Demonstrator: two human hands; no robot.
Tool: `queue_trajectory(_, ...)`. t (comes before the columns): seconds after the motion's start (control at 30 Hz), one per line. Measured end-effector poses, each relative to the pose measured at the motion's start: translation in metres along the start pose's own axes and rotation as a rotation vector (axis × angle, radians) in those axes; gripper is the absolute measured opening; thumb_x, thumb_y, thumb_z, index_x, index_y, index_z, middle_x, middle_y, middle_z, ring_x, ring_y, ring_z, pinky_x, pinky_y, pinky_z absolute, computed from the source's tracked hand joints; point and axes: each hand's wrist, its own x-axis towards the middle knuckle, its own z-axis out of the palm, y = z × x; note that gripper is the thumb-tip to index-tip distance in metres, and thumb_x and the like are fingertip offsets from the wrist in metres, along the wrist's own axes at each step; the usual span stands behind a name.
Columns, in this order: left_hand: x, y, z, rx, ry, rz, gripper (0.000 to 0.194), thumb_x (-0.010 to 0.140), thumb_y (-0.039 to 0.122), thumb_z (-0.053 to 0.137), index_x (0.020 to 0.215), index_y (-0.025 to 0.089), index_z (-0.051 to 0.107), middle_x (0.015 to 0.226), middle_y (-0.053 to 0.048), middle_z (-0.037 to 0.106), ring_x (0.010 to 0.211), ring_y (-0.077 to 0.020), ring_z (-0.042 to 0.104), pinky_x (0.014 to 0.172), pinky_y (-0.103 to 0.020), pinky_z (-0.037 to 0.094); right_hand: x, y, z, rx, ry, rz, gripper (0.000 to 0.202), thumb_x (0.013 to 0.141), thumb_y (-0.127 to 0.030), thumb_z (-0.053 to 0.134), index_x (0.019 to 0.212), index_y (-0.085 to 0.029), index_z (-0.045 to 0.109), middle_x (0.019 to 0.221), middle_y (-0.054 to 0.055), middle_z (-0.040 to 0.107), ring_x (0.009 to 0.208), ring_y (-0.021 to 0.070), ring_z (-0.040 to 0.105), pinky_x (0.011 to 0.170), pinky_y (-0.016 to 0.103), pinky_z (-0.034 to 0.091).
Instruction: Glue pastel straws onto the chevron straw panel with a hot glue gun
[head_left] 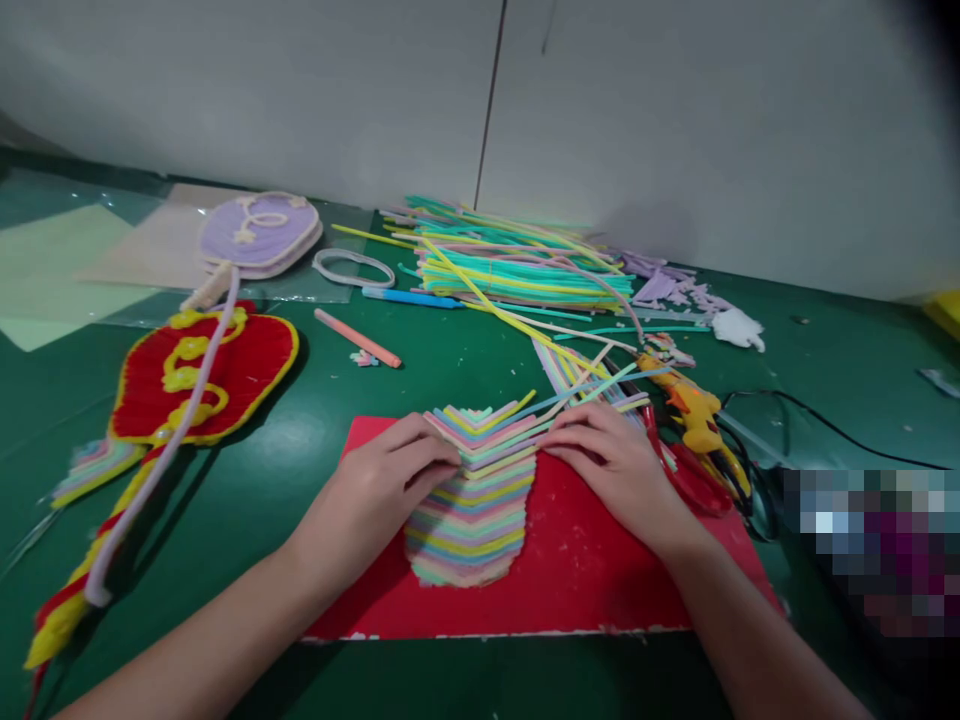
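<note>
A panel of pastel pipe cleaners (pixel 469 525), laid in V-shaped stripes, lies on a red board (pixel 600 590). My left hand (pixel 382 470) rests along the panel's upper left edge, its fingers closed and pressed against the strips. At the upper right edge, my right hand (pixel 607 460) pinches the end of a pipe cleaner between thumb and fingers. Loose strip ends stick out past the panel there. Close to the right hand are red-handled scissors (pixel 697 485), partly hidden, and a yellow glue gun (pixel 694 405).
Behind lies a bundle of pipe cleaners (pixel 517 270), with purple scraps (pixel 667 285) beside it. To the left are a red fan with yellow trim (pixel 225 365) and a purple fan (pixel 262 235). A blue pen (pixel 412 298) and an orange pen (pixel 360 338) lie between.
</note>
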Motion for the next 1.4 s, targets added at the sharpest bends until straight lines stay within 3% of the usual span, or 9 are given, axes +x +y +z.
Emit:
queue_trajectory(0.33, 0.0034, -0.0025, 0.0, -0.015, 0.008, -0.002, 0.016, 0.093, 0.016, 0.049, 0.085, 0.021, 0.063, 0.092, 0.001, 0.06, 0.081, -0.0095, 0.06, 0.073, -0.017, 0.049, 0.0001, -0.002, 0.0027, -0.045, 0.032, -0.025, 0.015, 0.09, -0.019, 0.056, 0.09, -0.023, 0.07, 0.103, 0.004, 0.064, 0.101, 0.0185, 0.057, 0.09, 0.036, 0.043)
queue_trajectory(0.53, 0.0034, -0.0013, -0.0009, -0.029, -0.006, -0.023, 0.017, 0.093, 0.018, 0.048, 0.085, 0.021, 0.063, 0.093, 0.0, 0.062, 0.082, -0.0111, 0.062, 0.073, -0.02, 0.051, 0.0011, -0.0026, 0.0039, -0.02, 0.023, 0.005, 0.014, 0.09, -0.019, 0.055, 0.088, -0.023, 0.068, 0.093, 0.004, 0.066, 0.092, 0.0178, 0.059, 0.084, 0.035, 0.046)
queue_trajectory(0.8, 0.0041, -0.0013, 0.0009, -0.024, -0.022, -0.02, 0.018, 0.094, 0.018, 0.046, 0.093, 0.021, 0.064, 0.098, -0.001, 0.063, 0.088, -0.0117, 0.062, 0.078, -0.021, 0.051, 0.0008, 0.0, 0.0052, -0.023, 0.023, -0.002, 0.016, 0.091, -0.021, 0.053, 0.088, -0.024, 0.069, 0.094, 0.004, 0.067, 0.092, 0.0191, 0.061, 0.083, 0.037, 0.047)
queue_trajectory(1.13, 0.0058, 0.0006, 0.0008, -0.028, -0.007, -0.04, 0.02, 0.094, 0.019, 0.046, 0.089, 0.021, 0.065, 0.096, -0.001, 0.064, 0.085, -0.0113, 0.063, 0.076, -0.02, 0.052, 0.0014, -0.0019, 0.0049, -0.021, 0.016, -0.011, 0.014, 0.091, -0.018, 0.053, 0.089, -0.022, 0.066, 0.094, 0.004, 0.065, 0.093, 0.018, 0.059, 0.084, 0.034, 0.046)
queue_trajectory(1.4, 0.0045, -0.0002, 0.0006, -0.008, 0.007, -0.031, 0.021, 0.094, 0.019, 0.045, 0.089, 0.021, 0.065, 0.095, -0.002, 0.064, 0.085, -0.0122, 0.063, 0.076, -0.022, 0.053, 0.0015, -0.0022, 0.0011, 0.024, 0.006, 0.042, 0.01, 0.089, -0.024, 0.057, 0.089, -0.024, 0.067, 0.094, 0.003, 0.067, 0.093, 0.0184, 0.061, 0.085, 0.035, 0.046)
